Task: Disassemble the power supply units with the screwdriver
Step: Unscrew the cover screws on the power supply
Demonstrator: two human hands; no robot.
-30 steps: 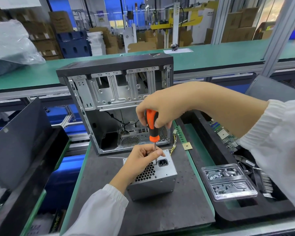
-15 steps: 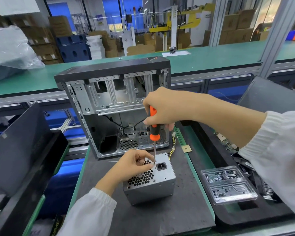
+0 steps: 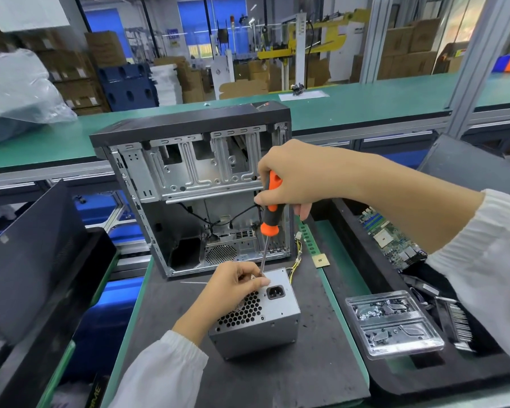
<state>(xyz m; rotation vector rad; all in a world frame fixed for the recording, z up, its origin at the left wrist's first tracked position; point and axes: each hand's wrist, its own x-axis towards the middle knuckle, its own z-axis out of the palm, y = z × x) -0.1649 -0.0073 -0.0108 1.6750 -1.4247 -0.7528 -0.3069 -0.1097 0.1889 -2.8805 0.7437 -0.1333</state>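
Note:
A silver power supply unit (image 3: 277, 328) with a honeycomb fan grille and a black socket stands on the dark mat (image 3: 277, 384). My right hand (image 3: 295, 178) grips the orange and black handle of the screwdriver (image 3: 270, 222), which stands nearly upright, its tip down at the unit's top back edge. My left hand (image 3: 230, 290) rests on the unit's top, and its thumb and forefinger pinch around the screwdriver's tip. What lies under those fingers is hidden.
An open computer case (image 3: 189, 172) stands right behind the unit. A clear plastic tray (image 3: 395, 322) with screws lies at the right, a motherboard (image 3: 389, 240) beyond it. A small square chip (image 3: 320, 260) lies on the mat. A black side panel (image 3: 27, 254) leans at the left.
My right hand has risen with the screwdriver, so more of its shaft shows. My left hand stays on the unit at the tip.

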